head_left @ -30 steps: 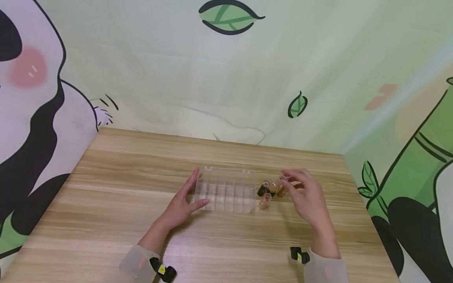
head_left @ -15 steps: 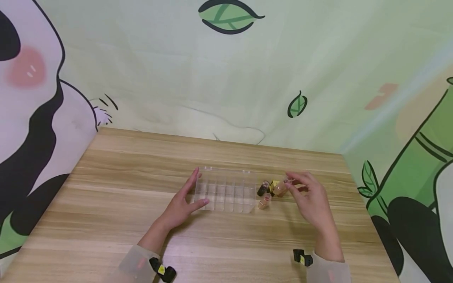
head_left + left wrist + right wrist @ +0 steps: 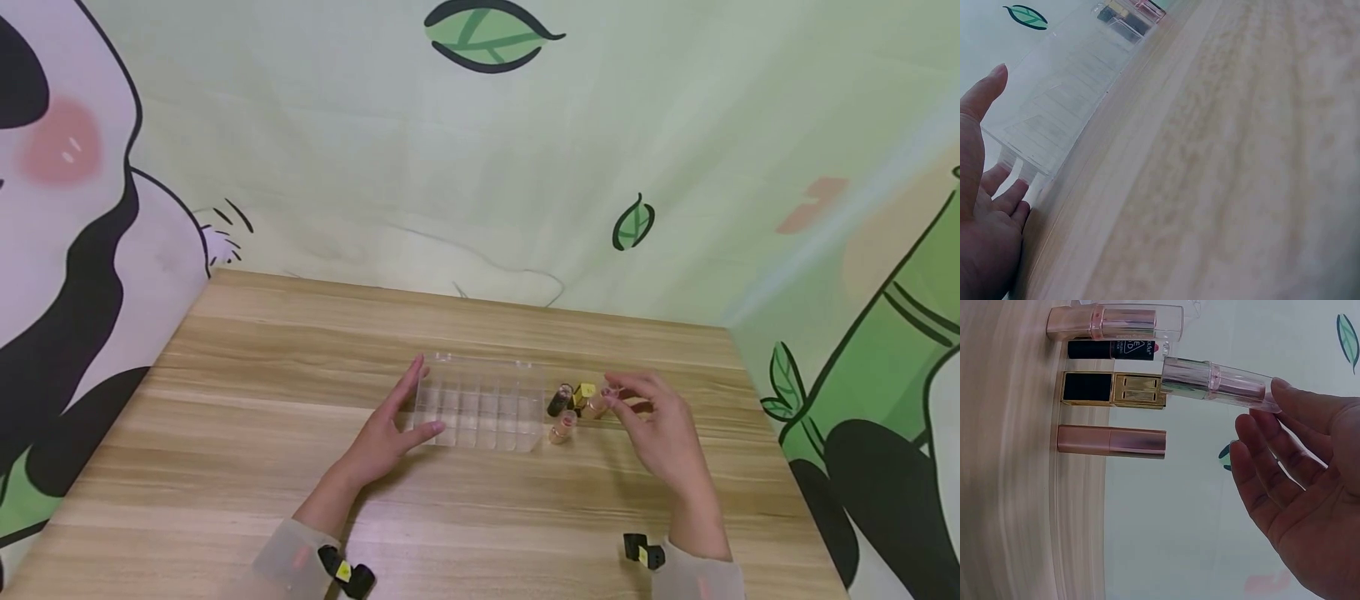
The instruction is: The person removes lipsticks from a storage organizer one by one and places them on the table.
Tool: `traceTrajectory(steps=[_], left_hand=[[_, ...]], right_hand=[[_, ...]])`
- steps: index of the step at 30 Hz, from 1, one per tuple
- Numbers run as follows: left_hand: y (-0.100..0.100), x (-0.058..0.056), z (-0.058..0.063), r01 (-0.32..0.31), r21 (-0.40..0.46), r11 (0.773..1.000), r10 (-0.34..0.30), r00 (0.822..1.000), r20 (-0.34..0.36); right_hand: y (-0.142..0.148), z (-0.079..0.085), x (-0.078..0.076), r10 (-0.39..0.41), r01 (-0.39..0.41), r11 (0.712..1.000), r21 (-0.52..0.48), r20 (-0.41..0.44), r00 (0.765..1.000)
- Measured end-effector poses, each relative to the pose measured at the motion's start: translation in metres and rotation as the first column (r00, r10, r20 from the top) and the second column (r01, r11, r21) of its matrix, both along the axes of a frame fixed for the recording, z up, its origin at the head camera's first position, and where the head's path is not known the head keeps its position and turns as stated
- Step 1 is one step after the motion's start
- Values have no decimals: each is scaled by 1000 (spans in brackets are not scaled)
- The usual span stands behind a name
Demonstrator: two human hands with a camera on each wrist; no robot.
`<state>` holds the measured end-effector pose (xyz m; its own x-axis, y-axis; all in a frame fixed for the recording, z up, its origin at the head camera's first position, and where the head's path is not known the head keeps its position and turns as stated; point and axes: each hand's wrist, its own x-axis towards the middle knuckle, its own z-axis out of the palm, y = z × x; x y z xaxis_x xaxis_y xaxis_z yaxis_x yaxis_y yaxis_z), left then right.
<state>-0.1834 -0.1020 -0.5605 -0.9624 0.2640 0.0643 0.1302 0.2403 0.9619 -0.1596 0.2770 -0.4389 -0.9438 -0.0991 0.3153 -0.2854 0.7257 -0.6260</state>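
Note:
My right hand [image 3: 654, 421] pinches the clear-capped end of a lipstick [image 3: 1185, 376] between thumb and fingers. That lipstick is raised and tilted, overlapping the top of a black-and-gold lipstick [image 3: 1141, 389] in the right wrist view. Standing alongside are a plain rose-gold lipstick [image 3: 1112, 441], a black lipstick [image 3: 1110, 349] with white lettering and a rose-gold lipstick [image 3: 1069, 322] under a clear cap. My left hand [image 3: 384, 437] rests at the left end of a clear compartment box [image 3: 480, 408], thumb and fingers spread and fairly straight. Its fingertips [image 3: 1019, 187] touch the box's end wall.
The lipsticks stand close together just right of the box on a wood-grain table [image 3: 480, 517]. A printed cloth [image 3: 337, 150] with leaves and pandas hangs behind the table's back edge.
My right hand has shifted right and slightly toward me with the pinched lipstick, uncovering the black-and-gold one in the head view. My left hand and the box stay where they were.

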Motion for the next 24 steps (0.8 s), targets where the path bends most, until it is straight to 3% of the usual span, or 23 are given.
traceTrajectory(steps=[24], left_hand=[[0, 1, 3, 2, 4, 1000, -2, 1000, 13]], right_hand=[[6, -13, 1, 48, -53, 998, 39, 113, 992]])
